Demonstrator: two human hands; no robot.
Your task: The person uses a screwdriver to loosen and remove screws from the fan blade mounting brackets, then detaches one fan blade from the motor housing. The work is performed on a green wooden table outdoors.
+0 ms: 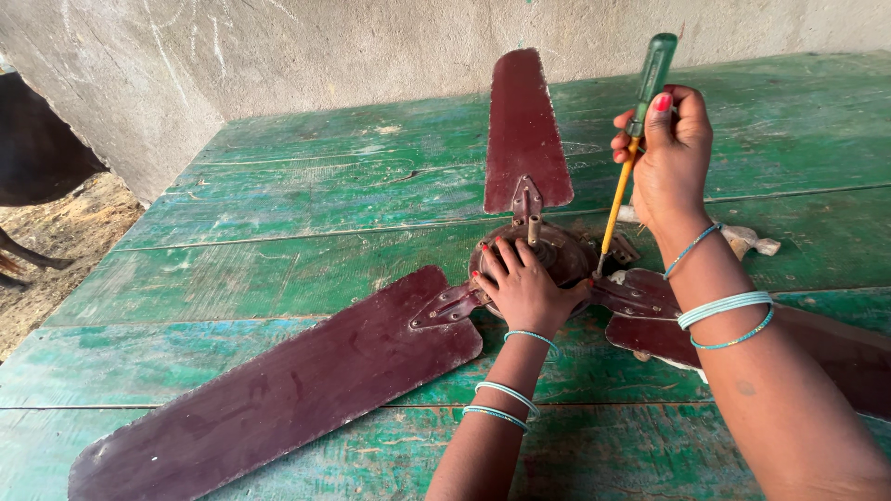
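Note:
A dark maroon ceiling fan lies on a worn green wooden platform [306, 213]. Its round motor hub [557, 252] sits in the middle with three blades: one pointing away [525, 130], one toward the near left [278, 390], one under my right forearm [835, 348]. My left hand [524, 289] rests flat on the hub, fingers spread over its near side. My right hand [670, 158] grips a screwdriver [636, 121] with a green handle and yellow shaft. The shaft slants down and its tip meets the blade bracket [624, 295] at the hub's right side.
A rough grey plaster wall [325, 56] rises behind the platform. At the far left lie bare ground and part of a dark animal [37, 139]. A small pale object [752, 241] lies on the boards behind my right wrist.

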